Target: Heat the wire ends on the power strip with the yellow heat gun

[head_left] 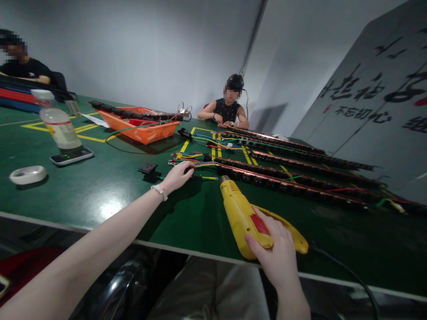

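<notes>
My right hand grips the handle of a yellow heat gun that lies on the green table, nozzle pointing away toward the long black power strips. My left hand reaches forward with fingers curled on a green-yellow wire near the bundle of coloured wires at the strips' end. A beaded bracelet sits on that wrist. A small black socket module lies just left of the left hand.
A plastic bottle stands on a phone at the left, with a white tape roll nearer. An orange tray holds more strips. One person sits across the table, another at the far left. The heat gun's cord trails right.
</notes>
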Motion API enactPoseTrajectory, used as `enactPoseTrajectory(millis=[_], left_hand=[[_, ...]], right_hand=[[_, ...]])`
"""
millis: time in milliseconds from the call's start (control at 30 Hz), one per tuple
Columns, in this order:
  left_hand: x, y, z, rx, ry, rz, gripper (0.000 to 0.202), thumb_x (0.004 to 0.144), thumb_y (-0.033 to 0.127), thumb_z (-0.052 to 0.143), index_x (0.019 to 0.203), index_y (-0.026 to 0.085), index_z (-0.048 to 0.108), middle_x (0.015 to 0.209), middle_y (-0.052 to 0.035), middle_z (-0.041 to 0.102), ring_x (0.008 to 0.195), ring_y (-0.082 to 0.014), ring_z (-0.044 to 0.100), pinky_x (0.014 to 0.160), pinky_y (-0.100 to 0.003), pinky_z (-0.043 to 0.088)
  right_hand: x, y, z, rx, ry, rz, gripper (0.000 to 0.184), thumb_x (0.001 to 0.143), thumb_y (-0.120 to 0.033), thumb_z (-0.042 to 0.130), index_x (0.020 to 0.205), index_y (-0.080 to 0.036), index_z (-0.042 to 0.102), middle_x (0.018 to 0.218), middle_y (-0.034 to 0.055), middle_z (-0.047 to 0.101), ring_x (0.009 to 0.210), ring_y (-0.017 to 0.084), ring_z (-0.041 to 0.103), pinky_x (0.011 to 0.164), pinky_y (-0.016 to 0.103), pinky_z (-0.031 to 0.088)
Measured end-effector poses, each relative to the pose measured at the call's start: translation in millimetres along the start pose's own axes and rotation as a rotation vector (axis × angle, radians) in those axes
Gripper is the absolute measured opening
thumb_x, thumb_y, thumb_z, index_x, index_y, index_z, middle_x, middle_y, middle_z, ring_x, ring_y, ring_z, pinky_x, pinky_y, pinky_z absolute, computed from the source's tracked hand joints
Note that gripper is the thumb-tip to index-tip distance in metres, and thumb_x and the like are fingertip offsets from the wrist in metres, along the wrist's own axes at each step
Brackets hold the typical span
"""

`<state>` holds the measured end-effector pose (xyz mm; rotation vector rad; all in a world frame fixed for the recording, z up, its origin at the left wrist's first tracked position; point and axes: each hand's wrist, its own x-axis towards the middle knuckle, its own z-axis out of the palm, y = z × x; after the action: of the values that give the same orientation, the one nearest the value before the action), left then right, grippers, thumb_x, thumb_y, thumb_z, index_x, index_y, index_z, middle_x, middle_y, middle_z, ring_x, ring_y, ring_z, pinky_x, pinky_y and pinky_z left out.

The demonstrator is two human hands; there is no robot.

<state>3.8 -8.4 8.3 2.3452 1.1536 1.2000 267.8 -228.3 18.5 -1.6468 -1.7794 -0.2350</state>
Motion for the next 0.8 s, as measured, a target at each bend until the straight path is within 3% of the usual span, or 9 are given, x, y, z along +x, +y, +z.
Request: enactPoseTrajectory(millis=[233,400,800], left_hand=[[-1.3,-0.1,4.8,-0.021,-0.04,-0.06,0.022,0.086,0.034,0.046,0.099,0.02,0.057,0.086,-0.0026,0.067,0.076,-0.0166,0.062,0.072,-0.028,0.047],[-1.0,0.6,5.8,-0.15,-0.113,-0.035,0.025,0.088,0.036,0.042,0.102,0.019,0.055,0.093,-0.0042,0.066,0.081,-0.0167,0.063,0.075,-0.029,0.049],[2.6,-5.3,5.5,-0.184,-0.181,-0.004,0.037,0.088,0.041,0.041,0.111,0.018,0.058,0.107,-0.0057,0.065,0.096,-0.0181,0.061,0.087,-0.031,0.047]], right_hand=[[-7.2,-16.9,4.6,-0.075,0.041,0.055,0.061,0.08,-0.061,0.045,0.126,-0.021,0.049,0.101,0.0051,0.062,0.095,0.026,0.053,0.081,0.04,0.037],[-11.9,-36.6,9.3,-0.045,0.036,0.034,0.062,0.079,-0.062,0.046,0.126,-0.021,0.048,0.1,0.0047,0.061,0.095,0.025,0.052,0.082,0.04,0.035],[-17.7,-84.2,16.1,0.065,-0.032,0.019,0.07,0.068,-0.057,0.059,0.125,-0.017,0.05,0.101,0.0067,0.06,0.094,0.026,0.051,0.086,0.042,0.034]])
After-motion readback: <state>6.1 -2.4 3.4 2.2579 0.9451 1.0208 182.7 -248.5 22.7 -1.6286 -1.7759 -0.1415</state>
